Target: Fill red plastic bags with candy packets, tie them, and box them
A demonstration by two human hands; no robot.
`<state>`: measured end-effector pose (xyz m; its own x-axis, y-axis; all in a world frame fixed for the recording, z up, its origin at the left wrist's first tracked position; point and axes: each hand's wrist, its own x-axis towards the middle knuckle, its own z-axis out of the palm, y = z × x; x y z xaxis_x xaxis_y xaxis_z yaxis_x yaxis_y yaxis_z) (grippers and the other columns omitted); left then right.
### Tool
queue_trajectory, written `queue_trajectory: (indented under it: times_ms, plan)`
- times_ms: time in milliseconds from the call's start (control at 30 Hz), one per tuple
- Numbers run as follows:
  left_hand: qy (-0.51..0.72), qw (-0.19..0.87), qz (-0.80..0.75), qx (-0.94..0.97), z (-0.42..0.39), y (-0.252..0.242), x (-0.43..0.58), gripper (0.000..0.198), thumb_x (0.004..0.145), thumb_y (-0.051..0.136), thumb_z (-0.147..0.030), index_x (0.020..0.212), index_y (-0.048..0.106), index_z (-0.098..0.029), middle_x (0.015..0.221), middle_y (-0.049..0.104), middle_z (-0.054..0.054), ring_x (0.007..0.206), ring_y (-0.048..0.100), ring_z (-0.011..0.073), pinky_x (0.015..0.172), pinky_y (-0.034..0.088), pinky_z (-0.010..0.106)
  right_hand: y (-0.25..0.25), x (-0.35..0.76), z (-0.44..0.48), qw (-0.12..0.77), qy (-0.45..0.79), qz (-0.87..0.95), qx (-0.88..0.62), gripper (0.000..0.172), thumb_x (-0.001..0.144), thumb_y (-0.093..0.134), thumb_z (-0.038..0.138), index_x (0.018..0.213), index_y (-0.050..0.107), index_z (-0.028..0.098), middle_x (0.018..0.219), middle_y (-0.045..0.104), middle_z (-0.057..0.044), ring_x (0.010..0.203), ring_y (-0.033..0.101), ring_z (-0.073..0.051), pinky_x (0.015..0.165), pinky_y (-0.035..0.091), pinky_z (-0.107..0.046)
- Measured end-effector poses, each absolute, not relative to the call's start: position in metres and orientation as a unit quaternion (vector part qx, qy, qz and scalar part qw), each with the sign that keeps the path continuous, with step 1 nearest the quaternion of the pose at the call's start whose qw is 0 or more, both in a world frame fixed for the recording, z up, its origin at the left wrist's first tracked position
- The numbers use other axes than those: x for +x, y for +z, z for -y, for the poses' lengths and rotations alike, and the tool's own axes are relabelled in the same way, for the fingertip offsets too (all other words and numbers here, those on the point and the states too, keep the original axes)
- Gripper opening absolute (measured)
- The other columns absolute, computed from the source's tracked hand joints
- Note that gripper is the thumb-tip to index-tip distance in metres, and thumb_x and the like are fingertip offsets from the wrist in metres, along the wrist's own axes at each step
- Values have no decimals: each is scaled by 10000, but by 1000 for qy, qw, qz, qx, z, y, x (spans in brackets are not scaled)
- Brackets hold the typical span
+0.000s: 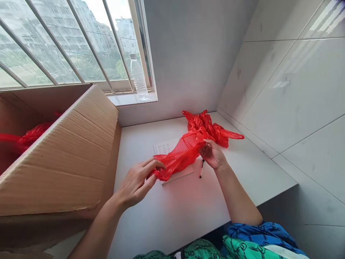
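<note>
A red plastic bag (180,154) is stretched between both hands above the white table (172,212). My left hand (138,181) pinches its lower left end with fingers closed on the plastic. My right hand (212,154) grips the bag's upper right end. Behind it lies a heap of more red plastic bags (210,126) near the corner. Under the held bag lies a printed paper sheet (165,147), with a black pen (201,169) just right of it.
A large open cardboard box (64,154) fills the left side, with red bags (29,136) inside. A clear water bottle (138,75) stands on the window sill. Tiled wall rises on the right. The table's front edge is near my lap.
</note>
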<state>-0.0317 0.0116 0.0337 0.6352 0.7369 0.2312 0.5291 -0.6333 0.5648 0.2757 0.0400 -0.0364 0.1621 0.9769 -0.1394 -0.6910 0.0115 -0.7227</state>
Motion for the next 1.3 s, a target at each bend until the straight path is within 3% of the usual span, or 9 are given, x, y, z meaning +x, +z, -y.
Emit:
queue_trajectory:
  times_ms: [133, 233, 400, 567, 633, 767, 900, 1100, 1300]
  plan:
    - [208, 109, -368, 899, -10, 35, -14, 404, 946, 430, -482, 1246, 647, -323, 1134, 697, 29, 786, 640, 191, 716, 430, 294, -32, 272, -36, 638, 632, 248, -362, 167, 803, 692, 349, 908, 673, 220, 866, 747, -20, 744, 698, -170, 637, 609, -290]
    - [178, 89, -361, 911, -12, 24, -5, 370, 962, 449, -490, 858, 744, -292, 750, 700, 12, 709, 621, 190, 789, 416, 335, -34, 275, -37, 635, 622, 261, -376, 168, 801, 691, 336, 938, 667, 241, 853, 732, 3, 740, 691, -163, 637, 597, -281]
    - [134, 47, -436, 889, -16, -4, -6, 620, 997, 385, -385, 407, 447, -205, 405, 454, 7, 519, 463, 167, 876, 383, 450, -39, 294, -40, 657, 545, 302, -425, 271, 849, 591, 305, 1108, 643, 246, 913, 720, -15, 745, 682, -155, 640, 576, -280]
    - [150, -13, -401, 904, -12, -8, 0, 404, 955, 489, -326, 578, 586, -219, 711, 620, 28, 724, 565, 198, 991, 351, 496, -8, 290, -13, 661, 184, 484, -543, 529, 846, 674, 318, 1347, 510, 279, 1209, 636, -75, 1053, 640, -214, 887, 556, -389]
    - [151, -17, -377, 914, -10, -6, 8, 263, 947, 511, -293, 724, 631, -223, 858, 663, 38, 829, 599, 214, 996, 357, 478, 10, 275, 4, 669, 23, 535, -515, 393, 865, 662, 269, 1248, 569, 264, 1196, 629, -74, 1039, 629, -215, 915, 536, -399]
    - [155, -10, -318, 935, -11, -12, 24, 157, 970, 491, -255, 957, 644, -225, 1006, 705, 52, 979, 623, 231, 1012, 350, 438, 23, 244, 20, 405, 139, 793, -432, 83, 937, 574, 220, 953, 651, 247, 880, 692, -2, 751, 647, -161, 682, 525, -287]
    - [104, -7, -366, 925, -13, -24, 33, 291, 1011, 382, -232, 1175, 619, -193, 853, 726, 55, 800, 639, 211, 958, 370, 406, 0, 228, -3, 159, 100, 811, -555, 227, 1013, 441, 232, 935, 654, 219, 858, 711, -24, 718, 665, -174, 585, 432, -271]
    - [3, -7, -494, 869, -16, -27, 31, 431, 1032, 272, -309, 901, 658, -168, 571, 643, 44, 617, 616, 208, 974, 345, 430, -23, 230, -28, -41, 30, 704, -708, 294, 894, 677, 362, 1095, 607, 160, 994, 717, -114, 876, 712, -251, 637, 431, -278]
    - [-58, -9, -527, 848, -20, -31, 15, 440, 828, 659, -539, 968, 648, -123, 816, 699, 124, 777, 659, 284, 1004, 330, 476, -10, 237, -14, -96, 123, 695, -702, 374, 743, 790, 337, 1030, 624, 166, 933, 713, -84, 871, 697, -252, 611, 406, -278]
